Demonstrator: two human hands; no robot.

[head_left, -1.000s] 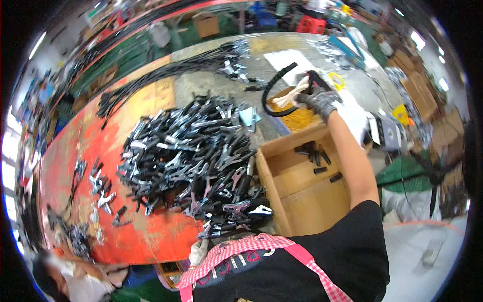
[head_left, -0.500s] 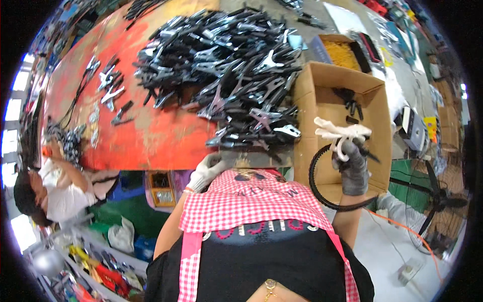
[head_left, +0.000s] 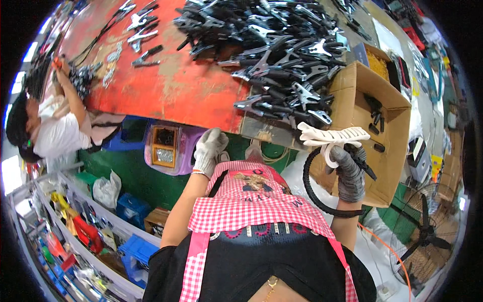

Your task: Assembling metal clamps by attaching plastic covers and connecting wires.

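While the right hand (head_left: 349, 173), gloved grey, is raised beside the cardboard box (head_left: 390, 131), its grip is closed around a bundle of white ties (head_left: 332, 135) and a looped black cable (head_left: 314, 194). Below the red counter (head_left: 176, 85), the left hand (head_left: 209, 151) hangs with fingers loosely curled, holding nothing.

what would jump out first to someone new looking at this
The big heap of black clamps on the red table at the top. Next, the right hand, gloved, gripping a white plastic strip and a looped black cable in front of an open cardboard box. The gloved left hand hangs empty below the table's edge.
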